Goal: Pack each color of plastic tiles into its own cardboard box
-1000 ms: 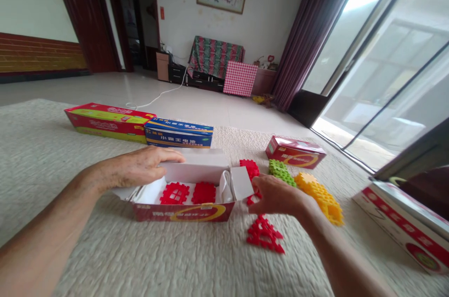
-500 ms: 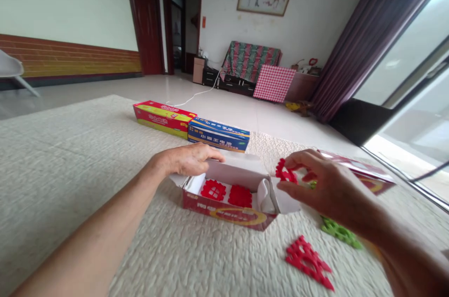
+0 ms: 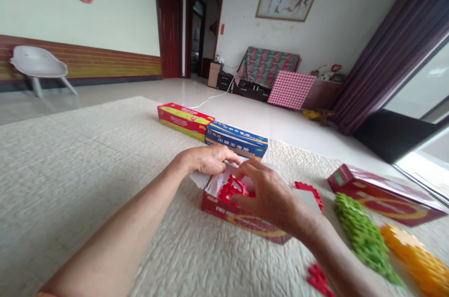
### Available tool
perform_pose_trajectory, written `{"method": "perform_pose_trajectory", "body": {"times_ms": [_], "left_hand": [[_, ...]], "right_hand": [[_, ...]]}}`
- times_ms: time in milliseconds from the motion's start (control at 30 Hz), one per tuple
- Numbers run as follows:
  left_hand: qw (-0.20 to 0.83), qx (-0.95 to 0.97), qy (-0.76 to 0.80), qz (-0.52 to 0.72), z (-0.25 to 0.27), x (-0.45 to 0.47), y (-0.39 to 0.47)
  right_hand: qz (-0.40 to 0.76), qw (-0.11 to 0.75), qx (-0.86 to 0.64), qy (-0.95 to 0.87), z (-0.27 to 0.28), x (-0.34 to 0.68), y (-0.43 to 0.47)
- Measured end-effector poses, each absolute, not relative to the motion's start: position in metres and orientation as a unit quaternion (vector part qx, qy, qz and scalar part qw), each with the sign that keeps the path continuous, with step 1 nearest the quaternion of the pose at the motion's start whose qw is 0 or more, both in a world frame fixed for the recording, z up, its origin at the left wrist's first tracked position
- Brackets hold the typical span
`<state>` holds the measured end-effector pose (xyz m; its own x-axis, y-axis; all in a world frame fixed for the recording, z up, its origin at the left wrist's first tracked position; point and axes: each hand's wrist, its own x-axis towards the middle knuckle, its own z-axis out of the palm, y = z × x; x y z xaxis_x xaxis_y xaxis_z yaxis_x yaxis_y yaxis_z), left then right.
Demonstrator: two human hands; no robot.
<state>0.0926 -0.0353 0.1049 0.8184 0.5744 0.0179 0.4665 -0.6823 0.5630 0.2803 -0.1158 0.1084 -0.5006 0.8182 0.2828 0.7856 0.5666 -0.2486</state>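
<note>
Red interlocking plastic piece [image 3: 232, 188], pinched in right hand [image 3: 264, 189], inside open maroon carton [image 3: 224, 210]; left hand [image 3: 209, 159] over carton's rear edge, grip unclear.

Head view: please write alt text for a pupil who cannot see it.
A right hand appears to hold a red notched plastic piece in an open dark-red cardboard box, while the left hand rests at its rear edge. Green plastic pieces and yellow plastic pieces lie to the right.

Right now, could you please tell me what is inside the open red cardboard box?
Red interlocking plastic pieces and white lining show toward its left end; the right hand and front wall hide the rest, so the piece count is unclear.
</note>
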Motion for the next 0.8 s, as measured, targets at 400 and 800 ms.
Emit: {"method": "perform_pose_trajectory", "body": {"times_ms": [400,800], "left_hand": [[0.216,0.923,0.304,0.097,0.109,0.097,-0.042],[0.209,0.914,0.339,0.079,0.101,0.096,-0.037]], "right_hand": [[0.019,0.287,-0.630,-0.721,0.124,0.447,-0.105],[0.153,0.090,-0.657,-0.732,0.082,0.451,-0.089]]}}
